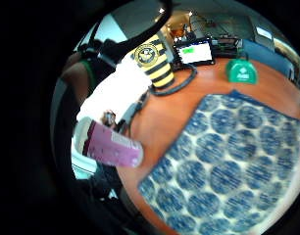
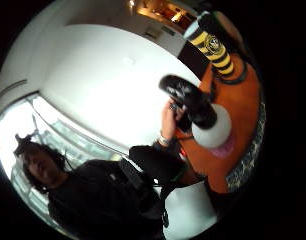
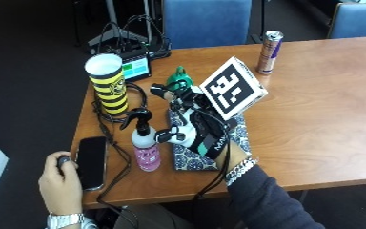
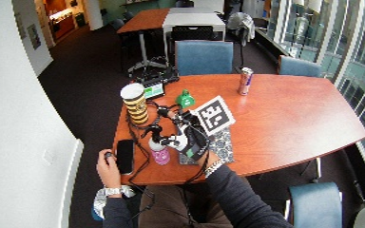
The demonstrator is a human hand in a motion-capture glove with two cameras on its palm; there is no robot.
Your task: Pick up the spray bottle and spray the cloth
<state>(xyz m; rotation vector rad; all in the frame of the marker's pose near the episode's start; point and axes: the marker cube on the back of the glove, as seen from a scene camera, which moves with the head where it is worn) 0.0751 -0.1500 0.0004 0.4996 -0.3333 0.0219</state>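
The spray bottle, pink liquid under a white shoulder and black trigger head, stands upright on the wooden table just beside the near edge of the blue patterned cloth. That puts the nozzle close to the cloth, so I judge a lift and a small turn would aim it. My gloved right hand sits over the cloth right next to the bottle, fingers reaching toward its neck; I cannot tell whether they have closed on it. My bare hand rests near the table's edge beside a dark phone. Further back stand a yellow-and-black striped cup with a round crest I cannot read, a small screen, a green object and a slim can; no lettering is legible.
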